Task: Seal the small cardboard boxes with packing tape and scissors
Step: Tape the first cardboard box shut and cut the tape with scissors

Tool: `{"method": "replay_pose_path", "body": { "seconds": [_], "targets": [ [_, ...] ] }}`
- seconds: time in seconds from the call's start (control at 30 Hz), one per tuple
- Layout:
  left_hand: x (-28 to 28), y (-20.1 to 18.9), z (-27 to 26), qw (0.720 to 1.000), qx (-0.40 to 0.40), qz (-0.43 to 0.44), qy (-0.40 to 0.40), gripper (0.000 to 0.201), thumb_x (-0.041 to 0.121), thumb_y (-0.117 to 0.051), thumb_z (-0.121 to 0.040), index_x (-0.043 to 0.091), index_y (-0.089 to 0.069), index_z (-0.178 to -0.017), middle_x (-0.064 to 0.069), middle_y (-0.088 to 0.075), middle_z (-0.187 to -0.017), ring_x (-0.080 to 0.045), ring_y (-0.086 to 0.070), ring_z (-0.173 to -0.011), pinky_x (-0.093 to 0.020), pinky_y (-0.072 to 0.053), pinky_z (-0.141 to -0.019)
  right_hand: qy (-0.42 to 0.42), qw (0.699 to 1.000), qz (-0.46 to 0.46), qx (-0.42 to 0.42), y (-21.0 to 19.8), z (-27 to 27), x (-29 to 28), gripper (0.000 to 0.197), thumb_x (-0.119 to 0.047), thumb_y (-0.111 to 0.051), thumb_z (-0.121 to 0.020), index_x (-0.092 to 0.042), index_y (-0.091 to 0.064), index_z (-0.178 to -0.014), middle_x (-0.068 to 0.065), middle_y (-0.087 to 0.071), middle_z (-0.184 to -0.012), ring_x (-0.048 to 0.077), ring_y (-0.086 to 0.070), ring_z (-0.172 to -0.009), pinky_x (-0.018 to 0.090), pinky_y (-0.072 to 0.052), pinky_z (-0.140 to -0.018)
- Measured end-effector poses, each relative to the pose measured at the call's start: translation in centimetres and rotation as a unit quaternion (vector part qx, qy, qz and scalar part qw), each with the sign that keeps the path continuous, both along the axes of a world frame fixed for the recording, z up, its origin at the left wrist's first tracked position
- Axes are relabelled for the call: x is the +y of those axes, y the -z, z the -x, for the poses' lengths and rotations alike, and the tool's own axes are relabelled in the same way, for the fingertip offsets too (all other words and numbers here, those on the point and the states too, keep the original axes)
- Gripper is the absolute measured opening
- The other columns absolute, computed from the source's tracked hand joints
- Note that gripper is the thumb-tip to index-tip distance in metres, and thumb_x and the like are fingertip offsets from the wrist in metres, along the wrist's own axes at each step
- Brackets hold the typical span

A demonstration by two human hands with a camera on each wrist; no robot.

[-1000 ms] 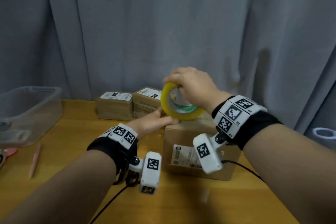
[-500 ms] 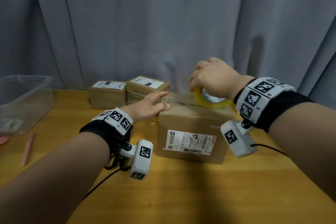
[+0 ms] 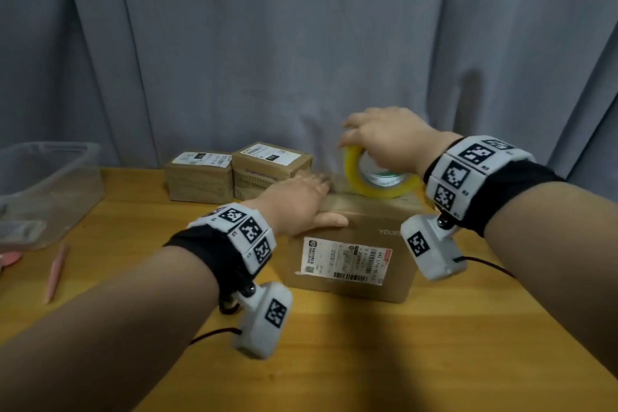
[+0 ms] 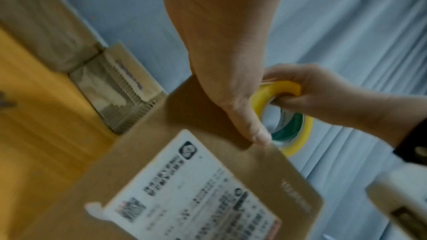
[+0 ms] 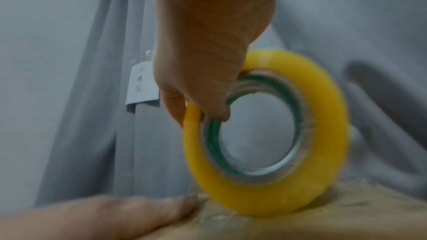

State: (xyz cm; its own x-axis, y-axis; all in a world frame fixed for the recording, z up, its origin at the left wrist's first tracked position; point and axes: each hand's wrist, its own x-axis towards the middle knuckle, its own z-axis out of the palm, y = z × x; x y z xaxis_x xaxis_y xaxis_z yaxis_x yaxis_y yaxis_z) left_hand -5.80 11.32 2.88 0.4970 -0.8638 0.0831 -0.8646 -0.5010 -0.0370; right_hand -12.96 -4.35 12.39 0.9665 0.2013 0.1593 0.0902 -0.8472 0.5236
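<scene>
Right hand [image 3: 388, 140] grips tape roll [image 3: 378, 177] (blurred), left fingertips [image 5: 184, 202] hidden on box [image 3: 351, 244]

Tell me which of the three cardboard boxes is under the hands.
The large front box, alone near the table's front; the left hand presses its top. The two smaller boxes sit behind, untouched.

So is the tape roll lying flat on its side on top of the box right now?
No, the tape roll stands on edge on the box, gripped at its top by the right hand.
</scene>
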Motion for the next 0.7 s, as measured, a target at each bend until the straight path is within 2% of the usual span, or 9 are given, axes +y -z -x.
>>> {"method": "replay_pose_path", "body": {
  "seconds": [0.1, 0.23, 0.3, 0.37, 0.4, 0.53, 0.6, 0.7],
  "targets": [
    [1.5, -1.2, -1.7, 0.999, 0.022, -0.03, -0.007, 0.08, 0.064, -0.038, -0.088, 0.015, -0.023, -0.15, -0.002, -0.019, -0.158, -0.018, -0.017, -0.144, -0.03, -0.009, -0.116, 0.052, 0.993, -0.092, -0.051, -0.6, 0.5, -1.6, 0.057, -0.005, -0.045, -0.09, -0.036, -0.043, -0.137, -0.001, -0.048, -0.133, 0.029, -0.048, -0.113, 0.04, -0.045, -0.082],
    [3.9, -3.0, -3.3, 0.997, 0.078, -0.017, -0.024, 0.069, 0.059, -0.047, -0.088, 0.024, -0.032, -0.146, 0.003, -0.038, -0.149, -0.024, -0.026, -0.141, -0.027, -0.009, -0.109, 0.05, 0.966, -0.243, -0.077, 0.3, -0.3, -0.9, 0.063, 0.002, -0.043, -0.082, -0.034, -0.044, -0.135, 0.003, -0.048, -0.124, 0.03, -0.044, -0.112, 0.042, -0.045, -0.086],
    [3.7, -3.3, -3.7, 0.997, 0.054, -0.041, -0.04, 0.075, 0.067, -0.045, -0.083, 0.025, -0.034, -0.144, 0.003, -0.041, -0.146, -0.027, -0.027, -0.139, -0.032, -0.013, -0.111, 0.045, 0.954, -0.284, -0.082, 0.5, -0.9, -0.2, 0.06, 0.001, -0.044, -0.081, -0.033, -0.05, -0.129, 0.003, -0.048, -0.118, 0.029, -0.047, -0.109, 0.039, -0.044, -0.083],
    [2.6, -2.7, -3.1, 0.998, 0.031, -0.053, -0.025, 0.085, 0.078, -0.04, -0.075, 0.023, -0.038, -0.14, 0.001, -0.039, -0.145, -0.029, -0.031, -0.136, -0.038, -0.022, -0.11, 0.057, 0.955, -0.282, -0.076, 0.3, -1.3, 0.5, 0.053, -0.003, -0.045, -0.082, -0.034, -0.056, -0.123, 0.003, -0.048, -0.114, 0.026, -0.05, -0.108, 0.035, -0.042, -0.077],
    [2.2, -2.1, -2.8, 0.998, 0.033, -0.046, -0.005, 0.089, 0.08, -0.041, -0.074, 0.021, -0.038, -0.141, 0.0, -0.035, -0.148, -0.027, -0.031, -0.136, -0.038, -0.025, -0.109, 0.063, 0.956, -0.277, -0.072, 0.1, -1.4, 0.8, 0.052, -0.004, -0.046, -0.082, -0.035, -0.057, -0.122, 0.002, -0.048, -0.114, 0.025, -0.05, -0.109, 0.034, -0.041, -0.076],
    [2.5, -0.2, -3.0, 0.997, 0.068, 0.005, 0.034, 0.114, 0.091, -0.036, -0.063, 0.018, -0.024, -0.15, 0.0, -0.025, -0.156, -0.018, -0.026, -0.141, -0.035, -0.024, -0.114, 0.066, 0.967, -0.246, -0.028, -0.6, -1.4, 2.3, 0.056, -0.003, -0.045, -0.082, -0.039, -0.058, -0.123, -0.004, -0.045, -0.107, 0.025, -0.05, -0.109, 0.033, -0.036, -0.073],
    [3.1, 0.0, -3.1, 0.996, 0.086, 0.007, 0.017, 0.116, 0.089, -0.041, -0.062, 0.017, -0.02, -0.151, -0.001, -0.022, -0.157, -0.017, -0.022, -0.143, -0.035, -0.021, -0.115, 0.068, 0.974, -0.216, 0.011, -1.6, -0.8, 2.8, 0.059, 0.0, -0.044, -0.08, -0.038, -0.058, -0.124, -0.004, -0.049, -0.108, 0.025, -0.051, -0.106, 0.034, -0.038, -0.071],
    [3.4, 0.0, -2.8, 0.995, 0.098, 0.013, 0.003, 0.109, 0.079, -0.047, -0.065, 0.018, -0.018, -0.152, 0.001, -0.021, -0.157, -0.017, -0.019, -0.144, -0.033, -0.018, -0.115, 0.091, 0.98, -0.165, 0.056, -3.3, 2.0, 2.9, 0.059, 0.002, -0.045, -0.079, -0.036, -0.061, -0.121, -0.002, -0.06, -0.111, 0.021, -0.052, -0.093, 0.031, -0.04, -0.069]
  ]
}}
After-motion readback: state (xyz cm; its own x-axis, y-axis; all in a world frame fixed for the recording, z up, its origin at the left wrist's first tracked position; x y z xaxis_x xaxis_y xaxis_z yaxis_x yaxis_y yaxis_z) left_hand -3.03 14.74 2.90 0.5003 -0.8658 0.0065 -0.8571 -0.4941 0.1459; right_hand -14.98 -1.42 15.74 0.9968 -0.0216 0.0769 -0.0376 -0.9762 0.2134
